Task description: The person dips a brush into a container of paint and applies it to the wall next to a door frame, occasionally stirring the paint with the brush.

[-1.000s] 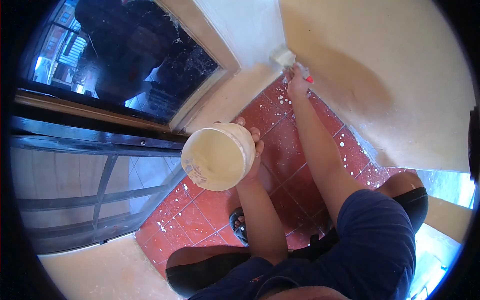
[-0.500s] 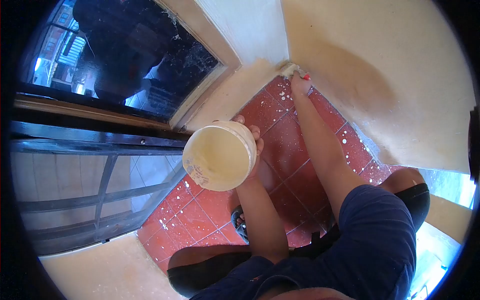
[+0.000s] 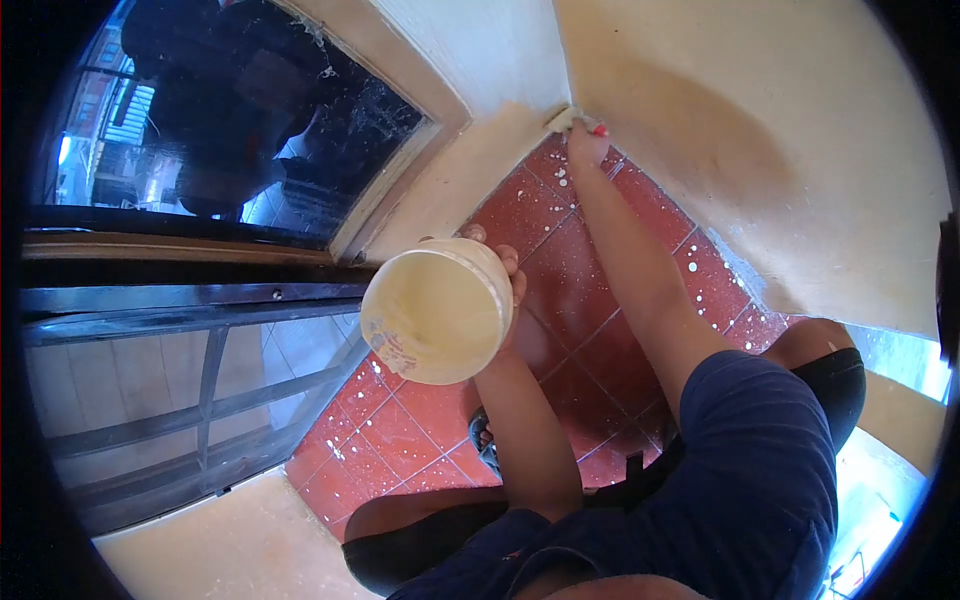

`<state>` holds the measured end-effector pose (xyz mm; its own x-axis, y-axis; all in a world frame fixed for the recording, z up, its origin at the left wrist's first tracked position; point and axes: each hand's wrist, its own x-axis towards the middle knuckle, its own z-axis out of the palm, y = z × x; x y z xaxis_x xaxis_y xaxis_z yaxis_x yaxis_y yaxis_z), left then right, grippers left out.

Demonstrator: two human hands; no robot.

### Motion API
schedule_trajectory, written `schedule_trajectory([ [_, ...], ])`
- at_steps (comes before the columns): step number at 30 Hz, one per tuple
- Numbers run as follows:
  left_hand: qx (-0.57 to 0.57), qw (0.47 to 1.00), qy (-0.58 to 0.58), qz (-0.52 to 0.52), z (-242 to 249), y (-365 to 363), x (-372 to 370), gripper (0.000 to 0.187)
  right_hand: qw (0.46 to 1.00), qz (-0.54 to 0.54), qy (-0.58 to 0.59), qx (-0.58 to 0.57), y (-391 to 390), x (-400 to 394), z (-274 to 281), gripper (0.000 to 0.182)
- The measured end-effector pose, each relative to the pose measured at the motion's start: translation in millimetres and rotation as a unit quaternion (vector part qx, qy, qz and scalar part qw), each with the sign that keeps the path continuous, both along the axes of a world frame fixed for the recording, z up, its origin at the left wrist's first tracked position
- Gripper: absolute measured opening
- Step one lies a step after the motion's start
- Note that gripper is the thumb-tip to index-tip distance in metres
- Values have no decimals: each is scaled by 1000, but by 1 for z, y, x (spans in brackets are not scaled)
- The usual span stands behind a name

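Observation:
My left hand (image 3: 505,265) is wrapped round the far right side of a round tub (image 3: 437,315) with pale cream paint inside and smears along its near wall. The tub is tilted so that its mouth faces me. At the wall corner, low by the floor, my right hand (image 3: 588,145) grips a paintbrush (image 3: 568,118) with a red-tipped handle. The bristles touch the wall base at the corner; part of the handle is hidden by my fingers.
Red floor tiles (image 3: 570,290) carry white paint spots. A framed dark window (image 3: 260,110) and a metal grille (image 3: 200,400) stand at the left. The cream wall (image 3: 760,90) rises at the right. My knees and one sandal (image 3: 484,440) are below.
My right hand and the brush have shifted slightly left along the wall base at the corner. The whole view has moved a little. The tub stays in my left hand.

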<state>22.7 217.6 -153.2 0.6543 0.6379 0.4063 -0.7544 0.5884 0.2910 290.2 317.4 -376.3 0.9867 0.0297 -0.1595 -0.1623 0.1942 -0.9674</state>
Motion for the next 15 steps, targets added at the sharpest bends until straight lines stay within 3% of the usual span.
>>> schedule_trajectory([
  [1, 6, 1000, 2, -4, -2, 1, -1, 48, 987, 33, 73, 136, -17, -4, 34, 25],
  [4, 7, 1000, 17, -9, -6, 9, -4, 48, 981, 25, 72, 179, -38, -11, 45, 27],
  [8, -37, 999, 7, 8, -10, -1, 2, 48, 993, 8, 56, 106, -3, 10, -16, 27],
  [10, -48, 999, 9, 9, -16, 2, 3, 49, 995, -35, 86, -42, 18, 16, -16, 28],
  [11, -47, 999, 10, 10, -19, 6, 2, 49, 998, 57, 20, -10, 12, 25, -19, 32],
  [12, -59, 998, -15, -18, -20, 11, 1, 47, 998, 59, 21, -10, 2, 15, -3, 32],
  [14, -73, 995, -44, -42, -22, 15, 2, 48, 963, -3, 113, 245, -29, -10, 52, 33],
  [15, -52, 998, -17, -32, -24, 15, 3, 47, 963, -1, 112, 243, -26, -10, 48, 33],
])
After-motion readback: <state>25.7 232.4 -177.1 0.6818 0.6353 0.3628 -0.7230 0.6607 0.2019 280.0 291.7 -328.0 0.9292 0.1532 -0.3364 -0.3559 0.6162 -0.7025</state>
